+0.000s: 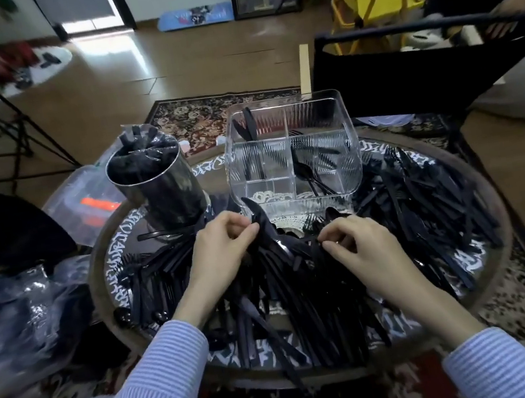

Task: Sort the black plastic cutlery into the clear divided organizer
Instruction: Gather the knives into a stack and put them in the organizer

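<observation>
The left hand (223,244) has its grip closed on a black knife (259,219), pinched between thumb and fingers. The knife tip sticks up past the grip, toward the clear organizer (291,151), which sits just beyond it on the round worktop (484,181). The right hand (359,246) is beside it with its fingers curled down into the big pile of black cutlery (301,294). It looks like it is pinching a thin piece, but I cannot tell which one.

A few pieces already stand in the organizer: some knives in the far left part and forks and spoons in the right parts.

What could go wrong? The pile under the grip is all tangled. If the knife is pulled up fast, it may drag other pieces with it, and they could slide off the worktop onto the rug. Everything is black, so a fork could be picked by mistake and go in the wrong part. The organizer is light, and a bump could tip it or push it.

The worktop has white writing around its edge (120,252), but I cannot read it. A silver can (165,192) full of cutlery stands to the left of the grip. It has no label I can see.
</observation>
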